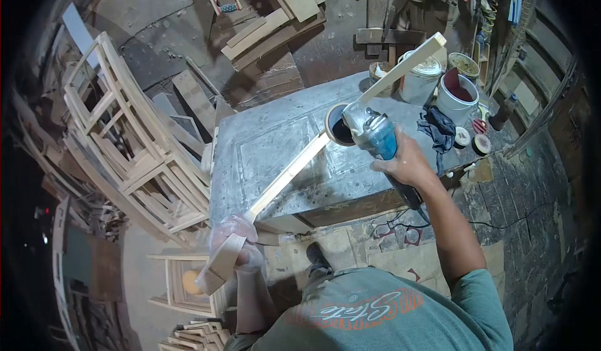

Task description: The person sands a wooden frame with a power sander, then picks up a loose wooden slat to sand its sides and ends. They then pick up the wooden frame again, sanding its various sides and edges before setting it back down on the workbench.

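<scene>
My left hand (233, 235), covered in a translucent whitish glove or plastic, is closed around a long pale wooden strip (289, 174). One end of the strip sticks out below that hand. Its far part appears to continue past the tool toward the buckets. In my right hand (407, 159) is a blue angle grinder (377, 137), gripped around its body. The grinder's round disc (339, 125) sits against or just over the strip; exact contact cannot be made out. Both hands are at the near side of a grey worktable (263, 125).
White buckets (456, 103), a dark cloth (438, 129) and small round containers (481, 143) stand at the table's right. Wooden frames (134, 144) lean at left. Boards (275, 31) lie beyond the table. A cord (494, 224) crosses the floor at right.
</scene>
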Motion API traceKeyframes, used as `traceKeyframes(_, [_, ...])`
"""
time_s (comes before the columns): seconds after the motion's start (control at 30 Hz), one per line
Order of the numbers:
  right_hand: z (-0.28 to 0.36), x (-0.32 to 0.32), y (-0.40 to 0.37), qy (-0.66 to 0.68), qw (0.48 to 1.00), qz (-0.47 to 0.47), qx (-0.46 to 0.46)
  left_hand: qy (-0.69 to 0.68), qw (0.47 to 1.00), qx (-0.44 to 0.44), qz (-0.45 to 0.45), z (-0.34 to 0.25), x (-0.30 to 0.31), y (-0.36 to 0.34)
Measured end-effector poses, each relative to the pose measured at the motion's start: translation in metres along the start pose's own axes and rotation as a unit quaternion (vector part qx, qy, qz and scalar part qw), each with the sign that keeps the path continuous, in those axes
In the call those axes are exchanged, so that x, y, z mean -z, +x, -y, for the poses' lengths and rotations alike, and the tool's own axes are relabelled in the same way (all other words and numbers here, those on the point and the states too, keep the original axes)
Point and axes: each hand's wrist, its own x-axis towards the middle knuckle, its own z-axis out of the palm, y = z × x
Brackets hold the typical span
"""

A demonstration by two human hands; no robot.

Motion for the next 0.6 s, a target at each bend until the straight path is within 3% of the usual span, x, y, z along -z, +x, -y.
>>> traceKeyframes(0.2, [0.039, -0.014, -0.034, -0.023, 0.998, 0.059, 0.009, -0.025, 1.0, -0.007, 0.017, 0.004, 0.006, 0.005])
traceKeyframes(0.4, [0.066, -0.028, -0.058, -0.064, 0.984, 0.131, 0.1, -0.042, 0.997, 0.026, 0.052, 0.006, 0.013, 0.012])
traceKeyframes(0.5, [0.079, -0.024, -0.07, -0.065, 0.974, 0.18, 0.12, -0.075, 0.991, 0.088, -0.062, 0.016, 0.017, 0.028])
traceKeyframes(0.57, [0.079, -0.017, -0.08, -0.05, 0.971, 0.211, 0.104, -0.121, 0.983, 0.13, -0.048, 0.027, 0.029, 0.053])
traceKeyframes(0.6, [0.065, -0.021, -0.084, -0.047, 0.975, 0.186, 0.109, -0.073, 0.989, 0.118, -0.053, 0.033, 0.03, 0.07])
